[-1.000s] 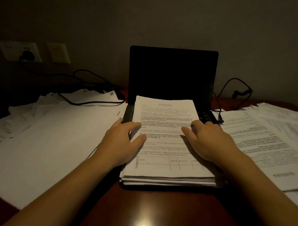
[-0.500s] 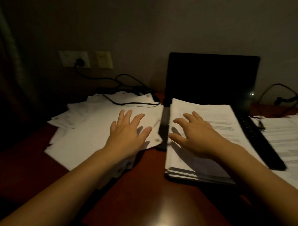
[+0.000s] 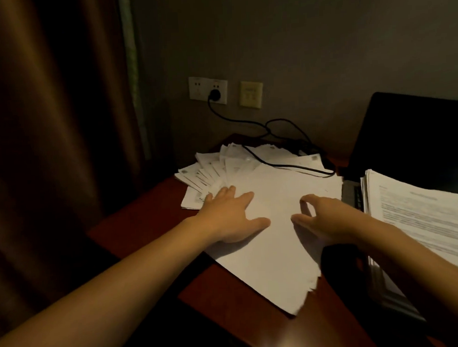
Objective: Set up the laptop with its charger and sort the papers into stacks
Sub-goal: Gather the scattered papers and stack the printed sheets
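A loose spread of blank white papers point(image 3: 276, 252) covers the left part of the dark red desk point(image 3: 244, 317). My left hand point(image 3: 232, 217) lies flat on these sheets with its fingers straight. My right hand point(image 3: 324, 219) hovers over or touches the same sheets, fingers bent, thumb and forefinger forming a ring; nothing is visibly held. At the right, a thick printed paper stack point(image 3: 418, 217) rests on the keyboard of the open black laptop point(image 3: 410, 136). A black charger cable point(image 3: 249, 125) runs from the wall socket point(image 3: 208, 90) across the papers to the laptop.
Fanned smaller printed sheets point(image 3: 209, 171) lie at the desk's back left corner. A brown curtain point(image 3: 58, 128) hangs at the left, beside the desk edge. A beige wall plate point(image 3: 250, 94) sits right of the socket.
The view has swung left. Both hands left the printed stack on the laptop and moved onto the blank papers at the left; the right hand's fingers have curled.
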The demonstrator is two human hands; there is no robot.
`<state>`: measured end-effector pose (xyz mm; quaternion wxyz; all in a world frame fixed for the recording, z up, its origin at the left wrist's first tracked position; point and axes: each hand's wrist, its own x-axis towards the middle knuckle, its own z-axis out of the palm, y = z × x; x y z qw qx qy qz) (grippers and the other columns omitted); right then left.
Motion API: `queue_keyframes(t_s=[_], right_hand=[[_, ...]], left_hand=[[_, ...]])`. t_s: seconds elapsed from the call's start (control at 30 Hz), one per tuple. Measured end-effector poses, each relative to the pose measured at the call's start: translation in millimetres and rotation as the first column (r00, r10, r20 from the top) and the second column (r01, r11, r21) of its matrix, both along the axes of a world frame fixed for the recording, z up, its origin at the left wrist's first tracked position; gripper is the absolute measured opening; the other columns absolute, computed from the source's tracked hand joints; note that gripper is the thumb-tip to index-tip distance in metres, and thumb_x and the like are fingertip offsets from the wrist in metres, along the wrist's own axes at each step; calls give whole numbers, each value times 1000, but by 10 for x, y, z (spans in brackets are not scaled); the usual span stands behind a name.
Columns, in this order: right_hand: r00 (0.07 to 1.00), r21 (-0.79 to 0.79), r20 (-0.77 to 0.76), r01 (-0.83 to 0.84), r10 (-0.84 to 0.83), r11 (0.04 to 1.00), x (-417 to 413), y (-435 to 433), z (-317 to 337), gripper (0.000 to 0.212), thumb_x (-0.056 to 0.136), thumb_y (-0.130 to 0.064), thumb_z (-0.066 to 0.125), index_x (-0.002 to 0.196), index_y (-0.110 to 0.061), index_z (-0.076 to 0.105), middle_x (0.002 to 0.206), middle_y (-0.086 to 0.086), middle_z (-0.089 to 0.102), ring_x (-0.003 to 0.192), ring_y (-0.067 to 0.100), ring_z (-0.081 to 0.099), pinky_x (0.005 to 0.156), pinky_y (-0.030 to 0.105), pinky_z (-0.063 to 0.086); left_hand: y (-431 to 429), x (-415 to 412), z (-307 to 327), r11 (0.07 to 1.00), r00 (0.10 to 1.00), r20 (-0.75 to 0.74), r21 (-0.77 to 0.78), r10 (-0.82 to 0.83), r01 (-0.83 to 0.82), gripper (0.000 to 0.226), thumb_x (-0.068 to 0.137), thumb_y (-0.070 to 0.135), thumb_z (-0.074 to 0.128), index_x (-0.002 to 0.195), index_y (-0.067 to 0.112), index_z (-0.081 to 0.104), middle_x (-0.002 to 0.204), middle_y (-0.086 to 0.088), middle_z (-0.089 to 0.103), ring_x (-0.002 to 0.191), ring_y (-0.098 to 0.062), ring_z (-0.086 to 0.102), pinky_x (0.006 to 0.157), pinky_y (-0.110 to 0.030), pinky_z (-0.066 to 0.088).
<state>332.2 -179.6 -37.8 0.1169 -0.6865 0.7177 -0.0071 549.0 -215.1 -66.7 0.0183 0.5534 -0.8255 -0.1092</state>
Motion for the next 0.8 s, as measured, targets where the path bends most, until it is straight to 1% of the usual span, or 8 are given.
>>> queue_keyframes(t_s=[0.17,0.23,0.3,0.37,0.47,0.6,0.7,0.8], right_hand=[[998,5,65,4,-5,1000,22,-72,-47,68,95,-52,56,151,-21,33,153,8,41,130,28,49,103,36,43],[998,12,70,-4,4,1000,43,-87,-49,70,95,-54,55,152,-22,31,155,8,38,131,29,48,105,37,43],[998,21,65,-3,1,1000,67,-99,-54,70,95,-54,55,152,-22,31,155,9,36,133,30,46,106,39,43],[998,26,69,3,-5,1000,86,-102,-39,72,94,-54,56,152,-22,30,155,9,37,132,31,47,105,39,44],[995,23,99,29,-31,999,82,-104,11,75,90,-52,64,151,-22,34,150,10,44,127,29,51,98,35,46],[968,-32,223,128,-118,991,-32,-119,57,79,82,-40,78,148,-20,39,149,8,47,131,28,49,96,34,46],[913,-108,358,247,-194,963,-130,-144,19,82,79,-29,83,148,-18,39,150,11,45,136,29,46,101,39,44],[856,-164,459,346,-239,924,-150,-138,-52,90,81,-29,82,153,-20,29,151,13,43,134,33,47,100,42,44]], left_hand=[[17,31,96,991,997,-67,-131,-47,38,70,91,71,46,150,34,41,150,-1,47,142,-26,33,112,-51,27],[-44,34,123,998,951,-309,-33,35,-47,62,91,59,59,145,30,50,147,2,52,137,-22,43,107,-41,35],[-162,-5,203,976,829,-520,165,207,-140,58,92,43,68,144,24,51,148,0,52,133,-21,49,99,-32,39],[-298,-56,309,933,774,-534,295,341,-207,59,92,35,70,144,17,50,146,-6,52,130,-27,51,93,-31,40],[-408,-107,427,902,786,-467,348,404,-257,55,90,34,74,136,10,57,134,-9,60,118,-31,59,90,-35,50],[-383,-173,430,910,782,-489,340,387,-238,31,89,27,75,110,9,62,98,-2,64,82,-21,61,58,-25,46],[-401,-100,314,920,696,-609,318,382,-227,27,93,25,71,116,12,63,103,-2,66,78,-13,57,59,-24,44],[-388,98,252,919,511,-764,323,394,-226,24,97,24,66,120,16,65,108,1,67,83,-11,59,75,-30,48]])
